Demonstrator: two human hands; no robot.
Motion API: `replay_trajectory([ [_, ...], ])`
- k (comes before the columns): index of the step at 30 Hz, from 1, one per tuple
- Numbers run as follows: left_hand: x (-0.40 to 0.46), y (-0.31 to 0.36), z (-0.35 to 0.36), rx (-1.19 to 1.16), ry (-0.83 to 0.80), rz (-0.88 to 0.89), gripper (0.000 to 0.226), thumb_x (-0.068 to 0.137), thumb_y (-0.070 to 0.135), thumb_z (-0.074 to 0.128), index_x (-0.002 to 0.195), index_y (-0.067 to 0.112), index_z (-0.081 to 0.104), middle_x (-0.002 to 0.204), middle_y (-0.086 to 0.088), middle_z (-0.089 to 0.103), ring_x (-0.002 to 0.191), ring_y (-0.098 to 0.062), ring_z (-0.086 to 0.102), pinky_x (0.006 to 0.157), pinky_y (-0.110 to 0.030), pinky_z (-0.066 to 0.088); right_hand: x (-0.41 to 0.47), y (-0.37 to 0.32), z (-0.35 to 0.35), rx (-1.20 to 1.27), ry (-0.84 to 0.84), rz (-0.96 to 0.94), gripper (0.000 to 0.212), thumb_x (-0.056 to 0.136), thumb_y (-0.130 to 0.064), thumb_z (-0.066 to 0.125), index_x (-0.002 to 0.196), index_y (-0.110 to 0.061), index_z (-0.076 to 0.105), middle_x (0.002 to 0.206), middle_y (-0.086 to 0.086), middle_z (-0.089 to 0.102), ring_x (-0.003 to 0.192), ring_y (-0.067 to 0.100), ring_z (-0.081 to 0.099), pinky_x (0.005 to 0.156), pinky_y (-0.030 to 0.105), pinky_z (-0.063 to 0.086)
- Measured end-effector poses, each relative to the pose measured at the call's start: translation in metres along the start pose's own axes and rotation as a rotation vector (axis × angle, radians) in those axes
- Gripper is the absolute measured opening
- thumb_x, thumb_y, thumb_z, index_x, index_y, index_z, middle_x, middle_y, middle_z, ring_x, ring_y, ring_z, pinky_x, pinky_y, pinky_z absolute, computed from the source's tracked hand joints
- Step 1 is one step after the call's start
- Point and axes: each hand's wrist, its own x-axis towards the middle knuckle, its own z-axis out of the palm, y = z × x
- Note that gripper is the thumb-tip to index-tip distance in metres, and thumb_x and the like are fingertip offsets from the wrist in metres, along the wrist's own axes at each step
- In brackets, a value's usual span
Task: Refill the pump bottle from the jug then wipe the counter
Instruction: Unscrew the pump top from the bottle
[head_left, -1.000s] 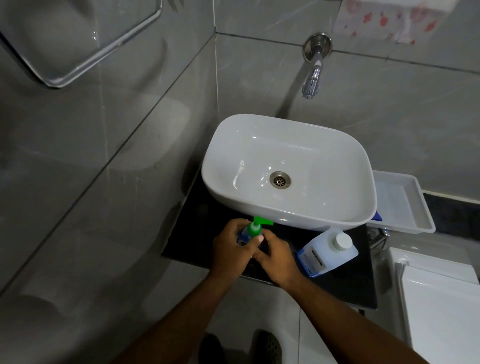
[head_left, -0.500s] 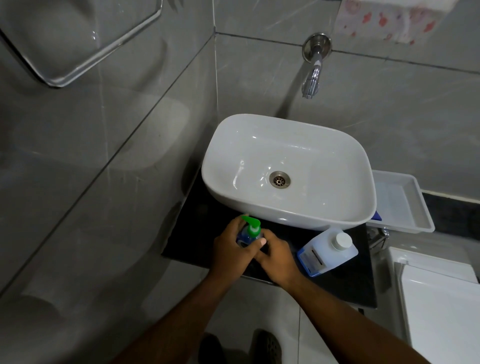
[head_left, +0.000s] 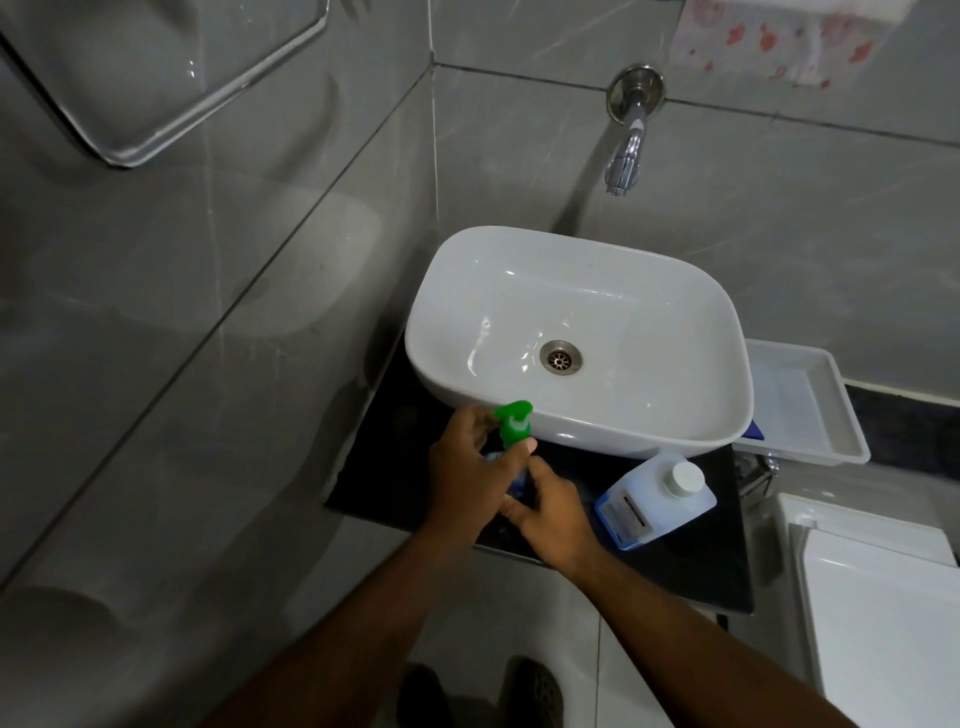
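A small blue pump bottle (head_left: 517, 486) stands on the black counter (head_left: 691, 566) just in front of the basin, mostly hidden by my hands. Its green pump head (head_left: 514, 423) sticks up above my fingers, spout turned to the left. My left hand (head_left: 470, 478) pinches the green pump collar. My right hand (head_left: 553, 512) wraps the bottle's body lower down. The translucent jug (head_left: 652, 501) with a white cap and blue label stands to the right, untouched.
A white basin (head_left: 675, 415) fills the back of the counter, with a wall tap (head_left: 626, 150) above it. A white tray (head_left: 810, 415) sits at the right. A white toilet tank lid (head_left: 878, 597) lies lower right. Grey tiled walls close in at left.
The green pump head has turned: its spout pointed right a second ago and now points left. It also sits a little higher. Both hands stay on the bottle.
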Motion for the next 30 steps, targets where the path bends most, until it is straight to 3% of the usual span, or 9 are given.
replay_trajectory([
  [3, 0.004, 0.012, -0.001, 0.040, -0.004, 0.071, 0.045, 0.067, 0.016, 0.085, 0.098, 0.033, 0.056, 0.099, 0.010, 0.068, 0.096, -0.003, 0.066, 0.080, -0.017, 0.053, -0.001, 0.001, 0.001, -0.004, 0.003, 0.017, 0.029, 0.078, -0.032, 0.073, 0.100, -0.029, 0.055, 0.088, -0.010, 0.067, 0.079, 0.005, 0.065, 0.073, 0.034, 0.057],
  [6, 0.005, 0.019, -0.005, 0.113, -0.054, 0.190, 0.065, 0.072, 0.016, 0.082, 0.122, 0.040, 0.049, 0.098, 0.011, 0.063, 0.093, -0.002, 0.062, 0.079, -0.014, 0.052, -0.001, 0.002, 0.001, -0.011, 0.000, 0.026, 0.028, 0.078, -0.035, 0.072, 0.099, -0.033, 0.054, 0.089, -0.012, 0.067, 0.081, 0.003, 0.065, 0.074, 0.032, 0.057],
  [9, 0.007, 0.024, -0.008, 0.208, -0.095, 0.289, 0.068, 0.080, 0.022, 0.075, 0.137, 0.039, 0.043, 0.119, 0.011, 0.057, 0.110, -0.004, 0.056, 0.092, -0.023, 0.051, -0.001, 0.002, 0.001, -0.030, -0.005, 0.026, 0.032, 0.078, -0.037, 0.073, 0.102, -0.030, 0.054, 0.091, -0.012, 0.066, 0.081, 0.002, 0.064, 0.074, 0.031, 0.057],
  [14, 0.011, 0.023, -0.014, 0.302, -0.061, 0.386, 0.056, 0.083, 0.031, 0.072, 0.133, 0.032, 0.049, 0.116, 0.012, 0.054, 0.109, -0.005, 0.055, 0.091, -0.029, 0.053, -0.002, 0.004, 0.002, -0.048, -0.008, 0.050, 0.035, 0.077, -0.040, 0.073, 0.104, -0.034, 0.052, 0.095, -0.014, 0.065, 0.084, 0.001, 0.063, 0.076, 0.029, 0.056],
  [21, 0.015, 0.023, -0.019, 0.270, 0.025, 0.349, 0.057, 0.079, 0.040, 0.072, 0.131, 0.027, 0.053, 0.120, 0.006, 0.059, 0.108, -0.009, 0.058, 0.088, -0.026, 0.054, -0.002, 0.004, 0.002, -0.064, 0.001, 0.058, 0.036, 0.076, -0.038, 0.075, 0.104, -0.029, 0.054, 0.095, -0.011, 0.066, 0.084, 0.003, 0.064, 0.077, 0.032, 0.056],
  [25, 0.021, 0.028, -0.023, 0.130, 0.120, 0.245, 0.058, 0.076, 0.035, 0.078, 0.128, 0.031, 0.054, 0.113, 0.021, 0.056, 0.101, 0.006, 0.058, 0.077, -0.008, 0.050, -0.003, 0.004, 0.000, -0.042, 0.004, 0.062, 0.036, 0.075, -0.034, 0.076, 0.104, -0.028, 0.056, 0.095, -0.010, 0.067, 0.086, 0.003, 0.064, 0.079, 0.032, 0.056],
  [28, 0.035, 0.032, -0.035, -0.013, 0.254, 0.148, 0.059, 0.073, 0.026, 0.081, 0.126, 0.022, 0.056, 0.121, 0.000, 0.062, 0.102, -0.009, 0.062, 0.073, -0.006, 0.050, -0.005, 0.006, -0.004, -0.024, 0.008, 0.064, 0.036, 0.076, -0.031, 0.077, 0.105, -0.025, 0.057, 0.096, -0.007, 0.068, 0.088, 0.005, 0.065, 0.081, 0.033, 0.055],
  [30, 0.044, 0.032, -0.044, -0.077, 0.326, 0.102, 0.054, 0.072, 0.024, 0.082, 0.120, 0.021, 0.057, 0.119, -0.009, 0.063, 0.102, -0.020, 0.064, 0.074, -0.015, 0.055, -0.007, 0.008, -0.007, -0.016, 0.000, 0.073, 0.035, 0.076, -0.030, 0.076, 0.105, -0.027, 0.057, 0.096, -0.009, 0.068, 0.088, 0.002, 0.064, 0.081, 0.029, 0.055],
])
